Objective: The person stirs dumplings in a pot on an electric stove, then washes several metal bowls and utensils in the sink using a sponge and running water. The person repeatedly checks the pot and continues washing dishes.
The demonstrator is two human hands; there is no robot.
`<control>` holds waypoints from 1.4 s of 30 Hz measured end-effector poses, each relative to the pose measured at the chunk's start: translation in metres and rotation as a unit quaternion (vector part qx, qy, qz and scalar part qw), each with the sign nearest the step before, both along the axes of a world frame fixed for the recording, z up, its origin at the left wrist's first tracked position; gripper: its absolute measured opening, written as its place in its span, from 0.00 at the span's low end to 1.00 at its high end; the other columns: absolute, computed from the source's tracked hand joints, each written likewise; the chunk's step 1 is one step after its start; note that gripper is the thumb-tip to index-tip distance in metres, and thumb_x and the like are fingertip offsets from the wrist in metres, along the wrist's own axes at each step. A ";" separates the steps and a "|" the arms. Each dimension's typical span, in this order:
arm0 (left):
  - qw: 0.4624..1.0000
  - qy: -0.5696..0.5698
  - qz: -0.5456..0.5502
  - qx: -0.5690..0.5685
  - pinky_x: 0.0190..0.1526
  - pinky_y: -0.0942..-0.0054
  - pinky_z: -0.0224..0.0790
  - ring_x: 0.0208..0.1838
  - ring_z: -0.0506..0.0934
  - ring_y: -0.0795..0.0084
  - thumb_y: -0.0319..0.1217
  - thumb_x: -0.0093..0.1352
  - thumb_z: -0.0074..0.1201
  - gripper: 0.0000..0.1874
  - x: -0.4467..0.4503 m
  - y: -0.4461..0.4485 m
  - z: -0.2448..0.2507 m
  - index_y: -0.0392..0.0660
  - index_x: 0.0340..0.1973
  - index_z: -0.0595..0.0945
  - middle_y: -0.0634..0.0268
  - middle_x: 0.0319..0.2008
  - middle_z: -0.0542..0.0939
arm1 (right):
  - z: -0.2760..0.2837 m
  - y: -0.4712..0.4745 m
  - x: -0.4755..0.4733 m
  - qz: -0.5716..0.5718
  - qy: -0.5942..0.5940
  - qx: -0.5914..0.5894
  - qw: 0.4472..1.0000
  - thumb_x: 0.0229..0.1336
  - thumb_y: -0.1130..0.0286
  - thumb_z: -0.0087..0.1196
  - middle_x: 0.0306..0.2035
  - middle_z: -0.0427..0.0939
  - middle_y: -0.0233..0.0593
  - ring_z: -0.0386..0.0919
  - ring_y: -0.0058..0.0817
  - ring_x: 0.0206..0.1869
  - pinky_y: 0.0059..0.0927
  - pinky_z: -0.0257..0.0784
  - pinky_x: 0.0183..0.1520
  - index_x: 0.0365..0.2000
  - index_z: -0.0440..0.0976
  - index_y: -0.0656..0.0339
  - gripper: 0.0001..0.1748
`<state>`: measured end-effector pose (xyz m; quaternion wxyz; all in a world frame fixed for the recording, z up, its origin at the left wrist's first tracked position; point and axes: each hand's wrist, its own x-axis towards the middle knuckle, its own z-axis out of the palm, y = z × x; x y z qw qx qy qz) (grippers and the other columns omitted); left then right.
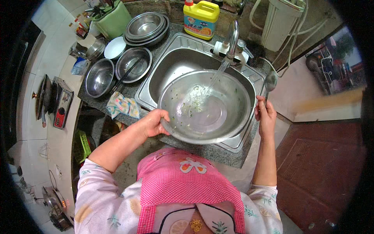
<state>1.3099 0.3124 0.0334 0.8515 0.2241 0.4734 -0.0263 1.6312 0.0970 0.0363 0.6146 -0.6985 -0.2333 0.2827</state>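
A large stainless steel basin (pixel 239 122) is held over the sink (pixel 168 68), seeming to tilt towards me. Water (pixel 221 71) runs into it from the tap (pixel 234 38), and small green scraps (pixel 191 109) float inside. My left hand (pixel 153 122) grips the basin's near left rim, thumb over the edge. In my right hand (pixel 266 117), just beyond the basin's right edge, is the handle of a metal ladle (pixel 271 80) with its bowl upward. Whether my right fingers also touch the basin cannot be told.
Left of the sink are a steel bowl (pixel 99 77), another with black chopsticks (pixel 139 71), a white bowl (pixel 114 48), stacked basins (pixel 146 25) and a patterned cloth (pixel 123 105). A yellow detergent jug (pixel 201 19) stands behind. A water filter housing (pixel 282 23) hangs at back right.
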 end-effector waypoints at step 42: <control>0.970 -0.061 0.061 0.228 0.38 0.68 0.76 0.44 0.76 0.64 0.34 0.64 0.57 0.36 0.077 0.042 -0.102 0.45 0.64 0.57 0.53 0.49 0.73 | -0.061 0.061 -0.032 -0.158 -0.143 0.111 0.971 0.53 0.71 0.57 0.26 0.73 0.36 0.69 0.25 0.28 0.31 0.66 0.33 0.31 0.70 0.65 0.09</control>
